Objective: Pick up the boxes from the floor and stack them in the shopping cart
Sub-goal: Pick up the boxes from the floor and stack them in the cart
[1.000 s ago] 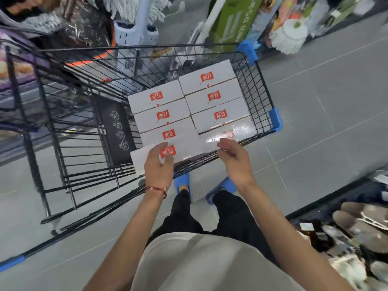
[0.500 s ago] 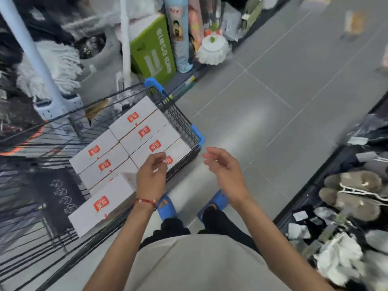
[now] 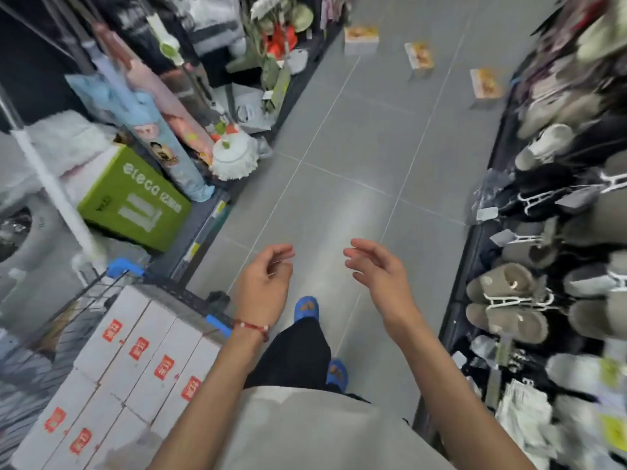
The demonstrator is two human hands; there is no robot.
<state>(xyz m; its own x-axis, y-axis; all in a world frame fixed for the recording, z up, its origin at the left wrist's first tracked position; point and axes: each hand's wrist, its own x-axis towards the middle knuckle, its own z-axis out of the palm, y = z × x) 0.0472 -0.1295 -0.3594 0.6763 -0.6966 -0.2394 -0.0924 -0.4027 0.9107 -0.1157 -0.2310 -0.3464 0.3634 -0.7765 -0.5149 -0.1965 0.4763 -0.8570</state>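
Observation:
Several white boxes with red labels (image 3: 135, 361) lie packed side by side in the black wire shopping cart (image 3: 190, 295) at the lower left. Three more boxes stand on the grey floor far up the aisle: one (image 3: 360, 39), a second (image 3: 420, 59), a third (image 3: 485, 85). My left hand (image 3: 266, 281), with a red bracelet at the wrist, hovers over the floor to the right of the cart, fingers loosely curled and holding nothing. My right hand (image 3: 380, 269) is beside it, fingers apart and empty.
Shelves line both sides of the aisle. On the left are a green carton (image 3: 135, 201), rolled mats and a white mop head (image 3: 234, 157). On the right hang slippers (image 3: 509, 300). My blue sandals (image 3: 306, 308) stand on the grey tiled floor between them.
The view has swung right, away from the cart and up the aisle. Both hands have left the boxes in the cart and now hover empty over the floor.

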